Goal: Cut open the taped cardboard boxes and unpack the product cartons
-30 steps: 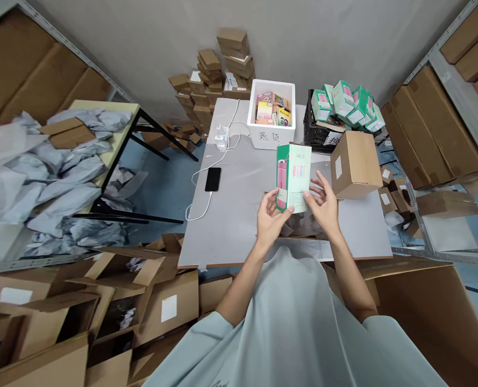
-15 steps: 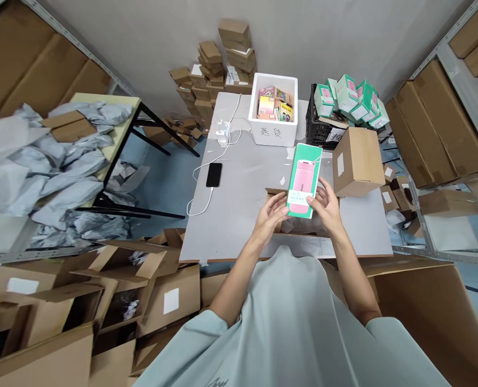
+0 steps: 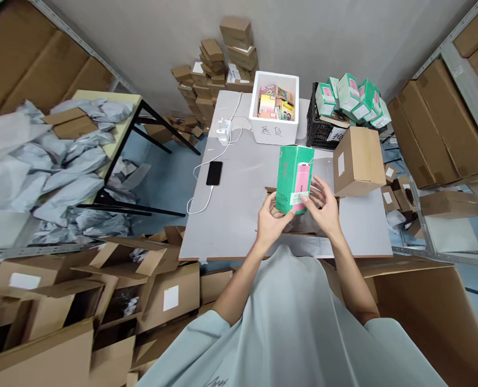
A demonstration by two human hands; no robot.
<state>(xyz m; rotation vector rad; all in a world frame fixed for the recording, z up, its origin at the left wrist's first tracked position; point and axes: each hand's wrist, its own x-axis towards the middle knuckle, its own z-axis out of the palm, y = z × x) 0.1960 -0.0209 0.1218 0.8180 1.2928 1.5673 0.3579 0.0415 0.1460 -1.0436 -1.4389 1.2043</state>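
Between my two hands is a green product box (image 3: pixel 287 180) with a pink bottle-like picture on one face, held tilted above the table. My left hand (image 3: pixel 271 219) grips its lower left side and bottom edge. On the other side, my right hand (image 3: pixel 322 207) has its thumb on the front near a white label, with the fingers behind the right edge. Beneath the hands, an open cardboard box (image 3: pixel 303 234) is partly hidden by them. A closed carton (image 3: pixel 358 161) stands to the right of my right hand.
On the grey table (image 3: pixel 239 199) lie a phone (image 3: pixel 214 173) and its cable. Behind them stand a white foam box (image 3: pixel 271 130) of small packets and a black crate (image 3: pixel 318 129) of green boxes. Opened cartons (image 3: pixel 170 298) crowd the lower left; grey mailing bags (image 3: pixel 69 161) cover a side table.
The green box has turned in my hands, so its plain green side now shows beside the pictured front. Both hands have stayed in nearly the same place.
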